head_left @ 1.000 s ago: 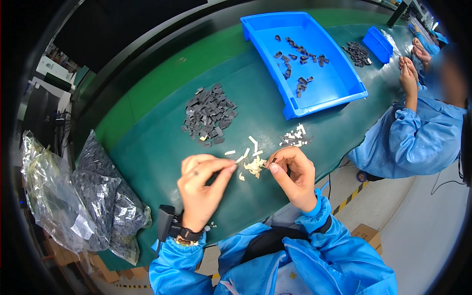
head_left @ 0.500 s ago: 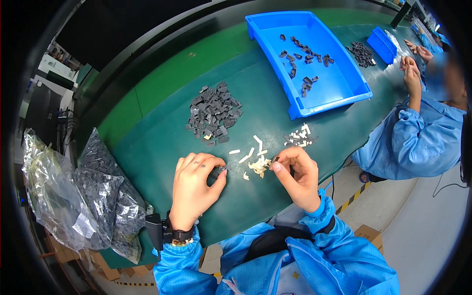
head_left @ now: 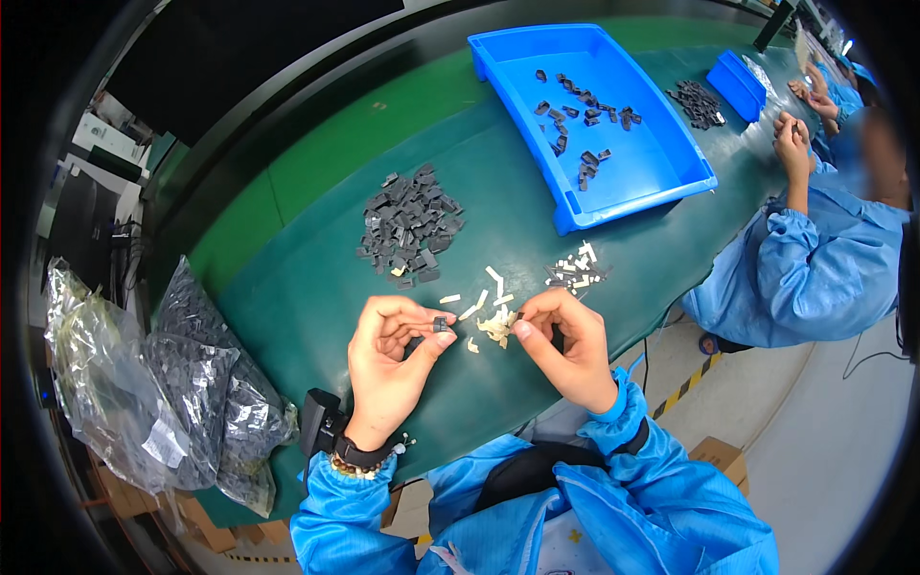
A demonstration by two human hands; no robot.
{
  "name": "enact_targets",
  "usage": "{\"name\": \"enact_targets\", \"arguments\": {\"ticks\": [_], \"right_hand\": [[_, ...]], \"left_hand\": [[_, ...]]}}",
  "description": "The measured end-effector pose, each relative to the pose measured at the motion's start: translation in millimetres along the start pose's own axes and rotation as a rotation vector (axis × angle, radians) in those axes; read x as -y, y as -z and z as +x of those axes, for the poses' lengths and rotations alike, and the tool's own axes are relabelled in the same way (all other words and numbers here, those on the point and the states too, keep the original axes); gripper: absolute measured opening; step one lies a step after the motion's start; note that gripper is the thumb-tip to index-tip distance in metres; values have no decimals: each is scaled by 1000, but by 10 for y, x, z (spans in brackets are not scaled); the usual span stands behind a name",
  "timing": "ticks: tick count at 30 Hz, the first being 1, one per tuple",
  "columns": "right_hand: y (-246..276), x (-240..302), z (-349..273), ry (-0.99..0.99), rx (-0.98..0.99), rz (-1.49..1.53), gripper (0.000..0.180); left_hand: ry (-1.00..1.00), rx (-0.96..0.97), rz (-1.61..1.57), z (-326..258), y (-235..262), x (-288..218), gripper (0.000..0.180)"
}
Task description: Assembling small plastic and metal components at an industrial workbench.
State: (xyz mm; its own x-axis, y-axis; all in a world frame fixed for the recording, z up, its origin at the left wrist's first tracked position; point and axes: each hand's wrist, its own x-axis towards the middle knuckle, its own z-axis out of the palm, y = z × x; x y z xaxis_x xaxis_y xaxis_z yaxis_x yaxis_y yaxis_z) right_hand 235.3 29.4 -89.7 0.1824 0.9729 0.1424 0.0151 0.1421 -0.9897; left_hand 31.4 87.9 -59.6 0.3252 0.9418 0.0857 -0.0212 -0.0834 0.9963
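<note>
My left hand pinches a small dark grey plastic part between thumb and fingertips, just above the green table. To its right, my right hand is closed in a pinch on a small dark strip. The two held pieces are apart. Between the hands lies a little heap of cream-coloured peeled scraps, with a few pale strips beside it. A pile of dark grey plastic parts rests beyond my left hand. Past my right hand is a small mix of white and black strips.
A large blue tray with scattered dark parts stands at the far right of the table. Clear bags of dark parts lean at the left edge. A smaller blue bin and another dark pile lie near a co-worker's sleeve.
My left hand has turned and lifted slightly, bringing the grey part up in its fingertips. My right hand has shifted a little left, still pinching the dark strip.
</note>
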Motion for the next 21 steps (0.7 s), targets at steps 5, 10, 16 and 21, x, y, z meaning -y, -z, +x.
{"name": "enact_targets", "arguments": {"ticks": [5, 10, 16, 21], "right_hand": [[-20, 31, 48, -27, 159, 64, 7], [-56, -57, 55, -31, 213, 241, 9], [-78, 26, 46, -265, 418, 573, 7], [-68, 21, 26, -265, 355, 641, 9]], "left_hand": [[52, 5, 17, -22, -21, 29, 17], [89, -7, -137, -64, -69, 67, 16], [-202, 81, 203, -46, -12, 143, 15], [-205, 53, 241, -27, -44, 82, 15]]}}
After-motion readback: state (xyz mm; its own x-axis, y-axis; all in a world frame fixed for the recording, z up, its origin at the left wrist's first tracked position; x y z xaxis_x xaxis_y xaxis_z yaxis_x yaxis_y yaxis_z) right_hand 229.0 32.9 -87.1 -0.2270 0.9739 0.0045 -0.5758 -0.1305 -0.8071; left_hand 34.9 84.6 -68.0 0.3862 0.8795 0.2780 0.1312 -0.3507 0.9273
